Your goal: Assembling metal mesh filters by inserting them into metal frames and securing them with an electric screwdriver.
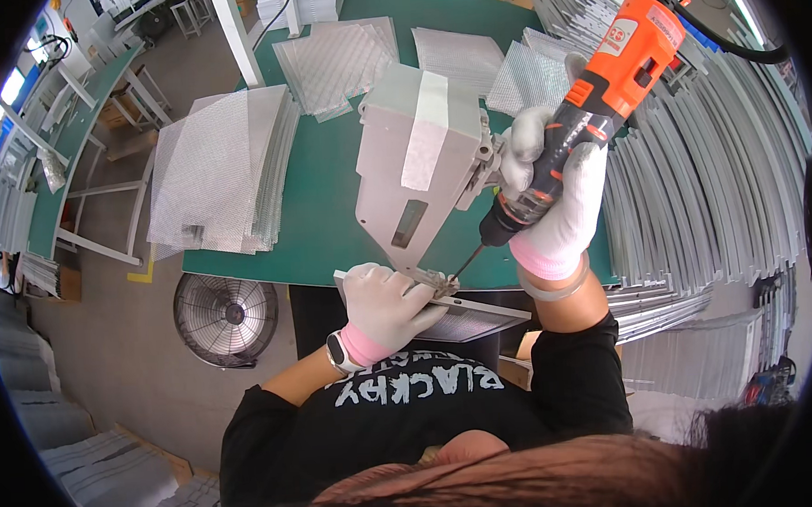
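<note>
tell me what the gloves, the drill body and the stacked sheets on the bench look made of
Gloves: white knit fabric, pink cuffs, soft folds.
Drill body: orange and black moulded plastic, smooth sheen.
Stacked sheets: likely metal mesh, grey with a fine grid; too small to be sure.

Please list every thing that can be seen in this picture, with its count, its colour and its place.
power screwdriver: one, orange and black, in the right hand, bit pointing down at the frame corner
metal frame: one, grey, at the table's near edge under the left hand
grey jig: one, with a white tape strip, on the table
mesh sheets: several stacks, silver, on the green table
metal strips: many, grey, at right
fan: one, grey, on the floor
left hand: white glove, pressing the frame
right hand: white glove, gripping the screwdriver
</note>
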`<move>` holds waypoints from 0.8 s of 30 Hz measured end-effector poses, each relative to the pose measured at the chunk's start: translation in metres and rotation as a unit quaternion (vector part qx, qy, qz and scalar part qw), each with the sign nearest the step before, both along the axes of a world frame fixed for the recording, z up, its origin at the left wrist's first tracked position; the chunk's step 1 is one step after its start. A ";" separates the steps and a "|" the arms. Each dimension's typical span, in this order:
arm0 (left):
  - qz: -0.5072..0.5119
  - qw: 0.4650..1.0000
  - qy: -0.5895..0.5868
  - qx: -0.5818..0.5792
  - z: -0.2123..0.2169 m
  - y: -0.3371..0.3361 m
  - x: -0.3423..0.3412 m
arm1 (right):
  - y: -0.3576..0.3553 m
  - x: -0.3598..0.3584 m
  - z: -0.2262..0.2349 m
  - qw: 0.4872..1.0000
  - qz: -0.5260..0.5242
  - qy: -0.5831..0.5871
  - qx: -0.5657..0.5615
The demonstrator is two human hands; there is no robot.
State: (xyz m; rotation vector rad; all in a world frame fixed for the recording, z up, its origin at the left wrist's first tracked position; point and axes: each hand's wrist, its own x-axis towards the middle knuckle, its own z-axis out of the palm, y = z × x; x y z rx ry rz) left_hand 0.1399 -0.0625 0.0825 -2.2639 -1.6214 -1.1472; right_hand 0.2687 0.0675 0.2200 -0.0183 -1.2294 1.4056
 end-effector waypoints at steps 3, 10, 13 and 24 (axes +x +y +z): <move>-0.001 1.000 0.002 -0.009 0.002 -0.001 -0.001 | -0.001 -0.001 -0.001 1.000 0.010 -0.014 0.007; -0.006 0.999 0.012 -0.048 0.008 -0.004 0.002 | -0.019 -0.005 -0.034 0.993 0.051 -0.101 -0.023; 0.004 0.988 0.037 -0.152 0.008 -0.007 0.003 | -0.012 -0.006 -0.041 0.994 0.097 -0.049 -0.031; -0.077 0.992 -0.084 -0.045 -0.011 -0.005 0.010 | -0.015 0.001 -0.046 0.974 0.213 -0.054 -0.063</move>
